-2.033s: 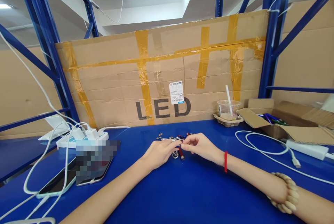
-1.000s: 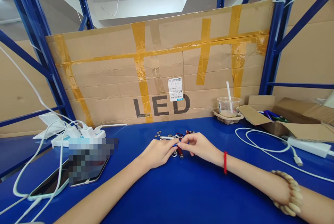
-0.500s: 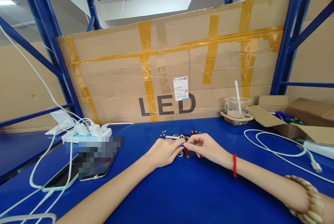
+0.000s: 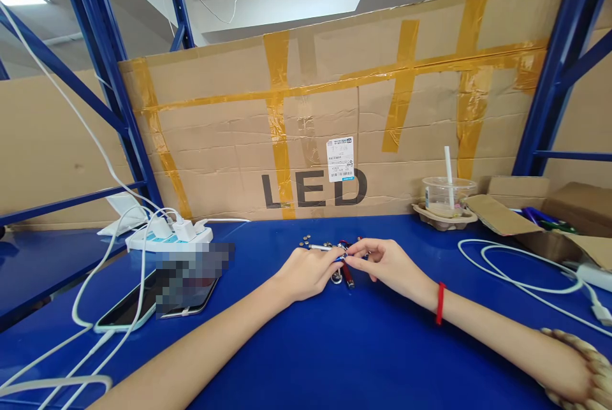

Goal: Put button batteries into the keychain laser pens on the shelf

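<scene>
Both my hands meet over the middle of the blue table. My left hand [image 4: 306,273] is closed around a small blue tube [image 4: 340,259] with a shiny silver end. The thumb and fingertips of my right hand [image 4: 382,264] pinch at that silver end, partly covering it. Just below the fingers lie a small red tube [image 4: 348,275] and a metal ring [image 4: 336,277]. Behind my left hand a slim silver stick [image 4: 319,247] shows, with several tiny round metal pieces [image 4: 306,241] beside it. More small red and dark parts are half hidden behind my fingers.
At left, a white power strip [image 4: 167,238], phones [image 4: 129,301] and white cables lie on the table [image 4: 296,359]. A plastic cup [image 4: 449,194] with a straw, an open cardboard box [image 4: 554,241] and a coiled white cable [image 4: 497,276] are at right. Taped cardboard [image 4: 229,142] stands behind.
The view has shifted, so the scene sits a little further right. My fingers have turned slightly, showing more of the blue tube and its silver end. Both hands stay together on it.
</scene>
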The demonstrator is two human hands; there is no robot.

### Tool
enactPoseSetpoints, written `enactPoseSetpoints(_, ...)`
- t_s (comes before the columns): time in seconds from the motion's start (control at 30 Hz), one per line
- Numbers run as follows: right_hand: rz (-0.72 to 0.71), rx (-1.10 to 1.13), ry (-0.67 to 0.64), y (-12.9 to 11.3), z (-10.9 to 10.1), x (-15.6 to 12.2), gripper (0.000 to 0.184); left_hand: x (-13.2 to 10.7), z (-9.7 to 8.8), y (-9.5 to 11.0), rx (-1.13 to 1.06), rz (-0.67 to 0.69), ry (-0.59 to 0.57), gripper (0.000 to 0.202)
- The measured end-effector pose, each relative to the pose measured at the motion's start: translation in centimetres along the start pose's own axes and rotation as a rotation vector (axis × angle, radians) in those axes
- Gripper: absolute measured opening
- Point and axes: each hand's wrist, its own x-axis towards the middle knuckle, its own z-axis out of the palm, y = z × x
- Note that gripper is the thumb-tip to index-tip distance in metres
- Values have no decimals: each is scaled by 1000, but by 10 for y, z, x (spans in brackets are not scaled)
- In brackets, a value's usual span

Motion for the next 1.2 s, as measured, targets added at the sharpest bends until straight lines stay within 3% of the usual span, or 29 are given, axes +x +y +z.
enactPoseSetpoints(0.4,-115,-35,37,1,-2,-2,30,0,0,0,0,18,-14,32)
enactPoseSetpoints(1.2,-140,-31,12,0,-3,-3,32,0,1,-1,-18,30,-9,30)
